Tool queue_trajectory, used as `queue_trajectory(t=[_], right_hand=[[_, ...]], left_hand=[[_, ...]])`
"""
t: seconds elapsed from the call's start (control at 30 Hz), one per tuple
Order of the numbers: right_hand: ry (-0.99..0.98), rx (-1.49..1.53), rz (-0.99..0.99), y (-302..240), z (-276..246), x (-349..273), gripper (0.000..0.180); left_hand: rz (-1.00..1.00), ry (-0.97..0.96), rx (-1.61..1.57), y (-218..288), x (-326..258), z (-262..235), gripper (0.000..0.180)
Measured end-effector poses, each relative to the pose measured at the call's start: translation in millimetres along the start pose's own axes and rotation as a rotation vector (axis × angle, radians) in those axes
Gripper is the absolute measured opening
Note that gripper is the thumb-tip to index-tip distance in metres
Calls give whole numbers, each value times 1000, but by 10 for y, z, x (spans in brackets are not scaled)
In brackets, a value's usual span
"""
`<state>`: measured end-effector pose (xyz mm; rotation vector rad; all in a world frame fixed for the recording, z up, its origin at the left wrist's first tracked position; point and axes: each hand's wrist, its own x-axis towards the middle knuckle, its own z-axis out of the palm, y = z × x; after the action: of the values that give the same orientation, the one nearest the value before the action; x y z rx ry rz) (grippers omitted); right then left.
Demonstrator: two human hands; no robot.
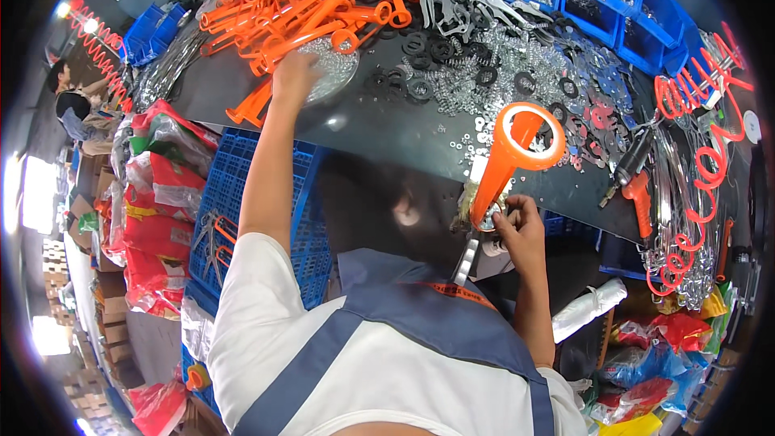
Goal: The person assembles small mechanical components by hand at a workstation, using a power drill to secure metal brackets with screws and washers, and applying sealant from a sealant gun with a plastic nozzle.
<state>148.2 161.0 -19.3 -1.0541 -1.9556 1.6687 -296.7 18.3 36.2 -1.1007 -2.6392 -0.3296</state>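
My right hand (523,234) grips the lower end of an orange ring-ended handle (499,163), its thumb and fingers closed there. The handle stands tilted with its big ring up, and its lower end meets a metal fixture (466,261) at the table's near edge. My left arm stretches forward to a round dish (349,81) full of small shiny metal parts. Smeared by motion, my left hand (295,77) is over the dish's left side, so its fingers cannot be made out. Beyond it lies a heap of similar orange handles (303,4).
Springs (460,85), black washers and metal levers (476,4) spread across the dark table (387,133). Blue bins (593,4) line the back right. A power screwdriver (634,157) and a coiled red hose (710,165) are at right. A blue crate (303,182) stands at left; another person (74,109) is far left.
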Motion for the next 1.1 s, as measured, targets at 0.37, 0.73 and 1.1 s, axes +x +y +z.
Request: queue_trajectory(t=[0.37,0.73,1.1], right_hand=[[-44,-98,-75,36,-189,-22,35],[554,-1268,-374,472,-2573,569,28],[509,-773,-68,181,-2702,496,43]], left_hand=[[-284,95,-1588,-999,446,503,27],[-513,-118,-2340,70,-531,-173,18],[-558,-932,-2204,1595,-2050,73,16]])
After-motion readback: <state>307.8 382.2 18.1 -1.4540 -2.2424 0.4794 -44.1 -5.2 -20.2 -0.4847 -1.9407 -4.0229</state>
